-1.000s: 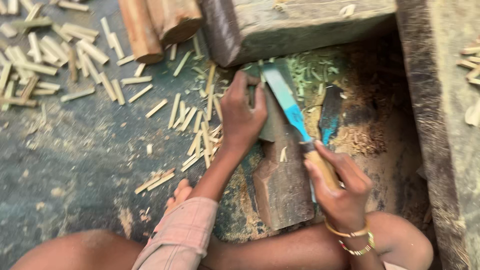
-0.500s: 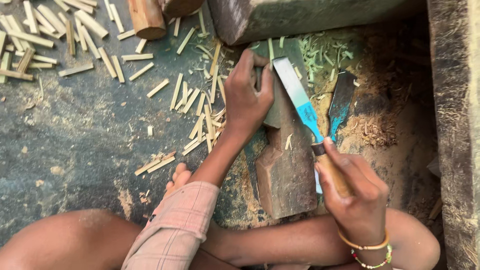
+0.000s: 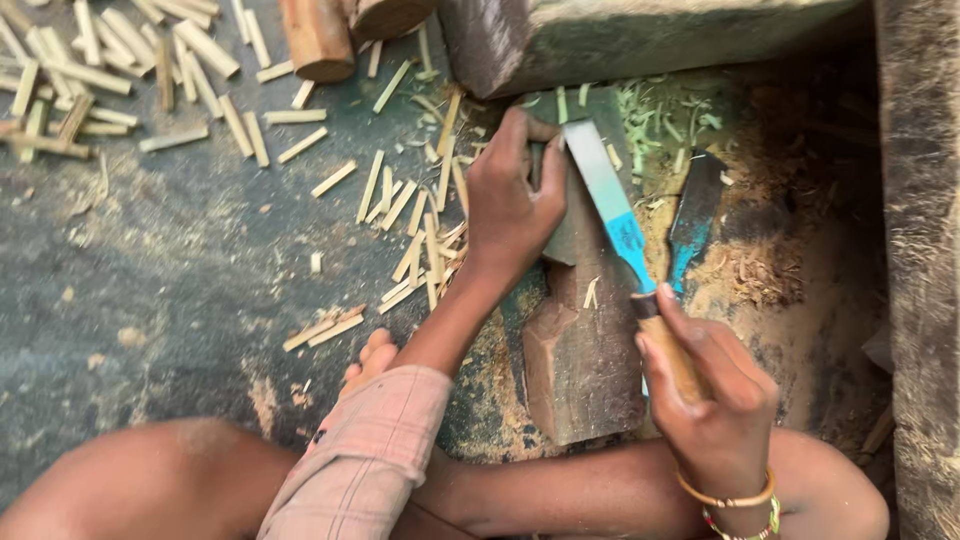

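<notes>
My right hand (image 3: 708, 395) grips the wooden handle of a broad chopping knife (image 3: 612, 205) with a steel and blue blade. The blade points away from me and rests over a dark wooden chopping block (image 3: 580, 350). My left hand (image 3: 512, 195) is closed on a small piece held upright on the far end of the block, just left of the blade tip; the piece is mostly hidden by the fingers. Cut bamboo sticks (image 3: 425, 215) lie scattered left of the block.
A second blue-bladed knife (image 3: 693, 215) lies on the sawdust right of the block. A heavy timber beam (image 3: 640, 35) runs along the top, a rough wall (image 3: 918, 250) on the right. Two round logs (image 3: 318, 38) and more cut sticks (image 3: 100, 60) lie at upper left.
The knife blade has swung closer to my left hand, its tip beside the held piece. The view has shifted slightly down and left.
</notes>
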